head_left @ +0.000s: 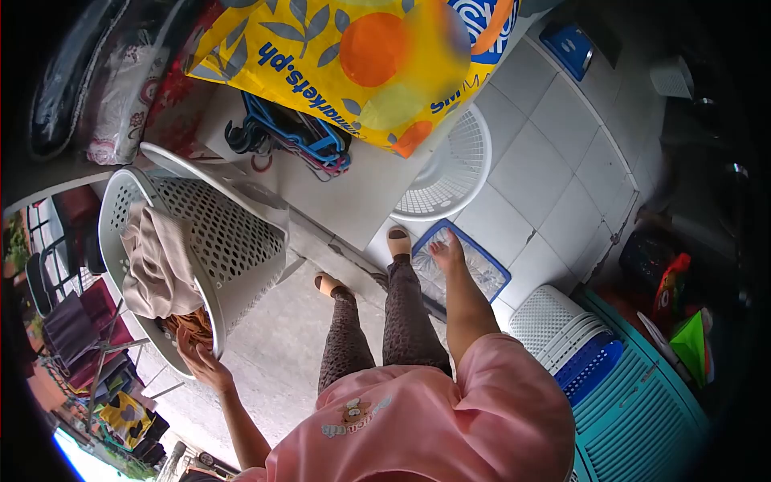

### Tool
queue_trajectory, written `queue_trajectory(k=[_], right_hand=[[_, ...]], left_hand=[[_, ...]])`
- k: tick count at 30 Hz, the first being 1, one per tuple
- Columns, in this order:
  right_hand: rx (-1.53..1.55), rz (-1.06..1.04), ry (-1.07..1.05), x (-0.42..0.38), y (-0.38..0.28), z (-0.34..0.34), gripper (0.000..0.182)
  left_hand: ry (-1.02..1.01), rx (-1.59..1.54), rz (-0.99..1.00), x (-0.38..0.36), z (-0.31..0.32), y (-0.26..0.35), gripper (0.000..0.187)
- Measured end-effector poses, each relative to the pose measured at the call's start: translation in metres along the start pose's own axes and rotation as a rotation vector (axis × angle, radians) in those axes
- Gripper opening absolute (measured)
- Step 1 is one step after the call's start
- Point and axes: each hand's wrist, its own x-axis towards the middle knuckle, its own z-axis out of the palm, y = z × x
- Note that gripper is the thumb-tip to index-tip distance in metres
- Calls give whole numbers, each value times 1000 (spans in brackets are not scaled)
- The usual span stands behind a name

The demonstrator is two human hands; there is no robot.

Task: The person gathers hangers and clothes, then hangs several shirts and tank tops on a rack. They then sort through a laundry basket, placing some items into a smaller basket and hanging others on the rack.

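My left hand is closed on the rim of a white laundry basket, which is tilted at my left. Inside the basket lies a crumpled beige cloth, with a brown patterned cloth beneath it, close to my left fingers. Held out in front of me, my right hand is empty, its fingers apart. Below it on the floor is a blue-edged mat. How deep the clothes go in the basket is hidden.
A yellow shopping bag and several clothes hangers sit on a white surface ahead. Beyond the mat stands a round white basket. Stacked baskets rest by a turquoise drawer unit at right. A step edge crosses the floor.
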Motion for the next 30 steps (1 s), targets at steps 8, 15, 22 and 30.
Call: queue_trajectory(k=[8,15,22,30], right_hand=[[35,-21,-27,76,-14,39,79],[-65,-207,-1,87,-30,35,22],[-412,-171,82,-32,-80,-12,44],[-248,-424,26,-70,-90,-198,45]], left_hand=[[9,45,-38,-2,3,3,50],[28,-22,-82,-4,3,3,50],[46,93,-64,-2,-1,8,49],[214,-681,-259,2,-20,24,48]])
